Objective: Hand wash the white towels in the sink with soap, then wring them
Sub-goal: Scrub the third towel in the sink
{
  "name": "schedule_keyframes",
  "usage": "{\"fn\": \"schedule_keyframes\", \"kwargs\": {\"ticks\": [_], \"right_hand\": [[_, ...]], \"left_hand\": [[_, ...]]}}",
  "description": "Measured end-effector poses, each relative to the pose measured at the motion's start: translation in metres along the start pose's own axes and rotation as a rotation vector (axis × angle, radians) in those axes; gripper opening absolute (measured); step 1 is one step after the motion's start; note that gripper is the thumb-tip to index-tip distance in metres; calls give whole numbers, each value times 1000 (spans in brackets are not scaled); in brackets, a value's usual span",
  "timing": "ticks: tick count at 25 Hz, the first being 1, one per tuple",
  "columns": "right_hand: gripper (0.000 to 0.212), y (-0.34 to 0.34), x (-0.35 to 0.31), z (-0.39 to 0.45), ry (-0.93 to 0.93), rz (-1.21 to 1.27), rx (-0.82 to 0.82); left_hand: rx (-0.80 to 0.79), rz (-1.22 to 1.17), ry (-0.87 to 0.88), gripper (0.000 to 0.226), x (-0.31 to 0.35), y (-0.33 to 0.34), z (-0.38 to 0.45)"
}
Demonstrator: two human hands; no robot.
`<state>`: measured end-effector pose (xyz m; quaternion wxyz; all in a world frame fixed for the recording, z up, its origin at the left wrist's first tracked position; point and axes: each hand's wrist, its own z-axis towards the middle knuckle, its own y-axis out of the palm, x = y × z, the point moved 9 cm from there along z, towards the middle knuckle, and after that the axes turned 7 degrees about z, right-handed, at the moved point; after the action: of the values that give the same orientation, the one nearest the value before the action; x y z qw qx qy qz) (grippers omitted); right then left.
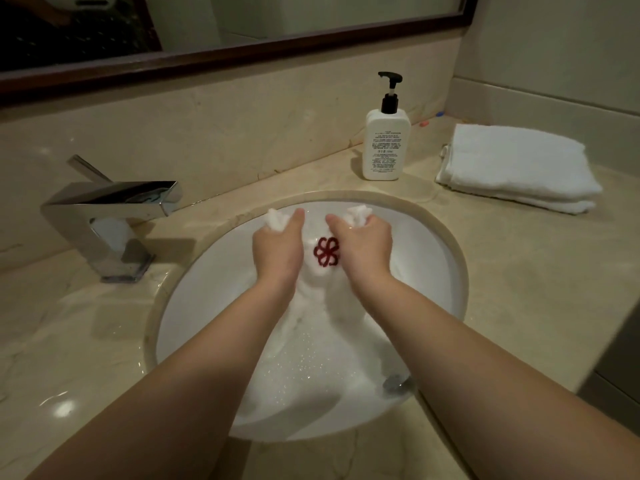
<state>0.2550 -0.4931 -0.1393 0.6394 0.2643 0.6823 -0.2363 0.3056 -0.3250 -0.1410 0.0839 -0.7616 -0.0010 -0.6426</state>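
Observation:
A wet white towel (320,289) with a red flower emblem lies in the round white sink (433,265), its lower part in soapy water. My left hand (277,249) grips a bunch of the towel at the far left. My right hand (362,245) grips another bunch at the far right. The emblem shows between the two hands. A white soap bottle (385,143) with a black pump stands on the counter behind the sink.
A chrome faucet (107,220) stands left of the sink. Folded white towels (516,168) lie on the beige counter (519,271) at the right. A dark-framed mirror (242,46) runs along the back wall. The sink's metal drain stopper (394,381) shows at the lower right.

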Motion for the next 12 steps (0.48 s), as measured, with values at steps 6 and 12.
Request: {"fn": "schedule_keyframes", "kwargs": {"ticks": [6,12], "right_hand": [[55,15,-19,-16,-92,-36,-20],[51,36,-18,-28,-129,-111,-157]], "left_hand": [[-192,-95,37,36,10,30,-26],[-153,-205,-138,30,-10,24,-13]]}}
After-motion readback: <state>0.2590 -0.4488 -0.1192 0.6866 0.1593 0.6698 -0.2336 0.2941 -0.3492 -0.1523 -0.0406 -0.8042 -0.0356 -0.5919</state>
